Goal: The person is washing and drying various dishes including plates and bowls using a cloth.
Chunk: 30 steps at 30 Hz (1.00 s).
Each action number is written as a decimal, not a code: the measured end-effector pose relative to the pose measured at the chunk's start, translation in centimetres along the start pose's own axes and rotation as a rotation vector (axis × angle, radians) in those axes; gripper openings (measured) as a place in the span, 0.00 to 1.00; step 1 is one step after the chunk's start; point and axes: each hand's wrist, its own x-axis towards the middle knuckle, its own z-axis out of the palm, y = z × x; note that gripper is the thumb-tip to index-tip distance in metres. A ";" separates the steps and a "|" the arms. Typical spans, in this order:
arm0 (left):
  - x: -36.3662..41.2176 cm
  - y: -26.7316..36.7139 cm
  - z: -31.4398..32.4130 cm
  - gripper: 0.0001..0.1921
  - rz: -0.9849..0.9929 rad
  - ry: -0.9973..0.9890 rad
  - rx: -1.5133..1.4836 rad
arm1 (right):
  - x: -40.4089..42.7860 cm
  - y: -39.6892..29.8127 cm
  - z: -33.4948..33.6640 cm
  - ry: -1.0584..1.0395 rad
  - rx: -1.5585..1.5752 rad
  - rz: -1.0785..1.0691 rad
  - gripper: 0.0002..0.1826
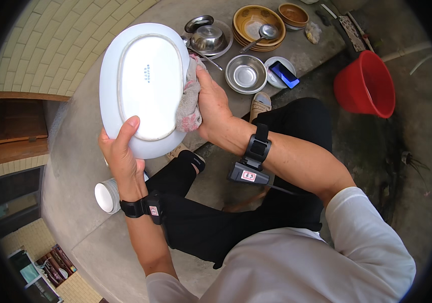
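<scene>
A large white oval platter (151, 87) is held up before me with its underside facing me; small blue writing marks its base. My left hand (121, 147) grips the lower left rim, thumb on the underside and fingers behind. At the platter's right edge, my right hand (214, 102) holds a grey and pink cloth (190, 102) against the rim. Most of the right fingers are hidden behind the cloth and the platter. Both wrists wear black straps with small devices.
Stacked brown bowls (240, 28) with a metal ladle (267, 33), steel bowls (246, 74) and a phone (284, 74) on a white plate (274, 80) are ahead on the concrete ledge. A red bucket (363, 85) is at right. Stacked white bowls (106, 197) lie near my left forearm.
</scene>
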 end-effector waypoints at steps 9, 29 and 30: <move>-0.6 -1.0 1.4 0.28 0.189 0.203 -0.173 | -3.9 1.7 3.1 0.037 0.033 0.037 0.29; -2.1 -0.9 0.1 0.20 0.088 0.024 -0.091 | 2.8 -4.0 2.5 0.014 -0.167 -0.286 0.19; -2.2 -0.8 0.0 0.20 0.089 0.008 -0.038 | 3.0 -4.7 2.5 -0.039 -0.214 -0.384 0.19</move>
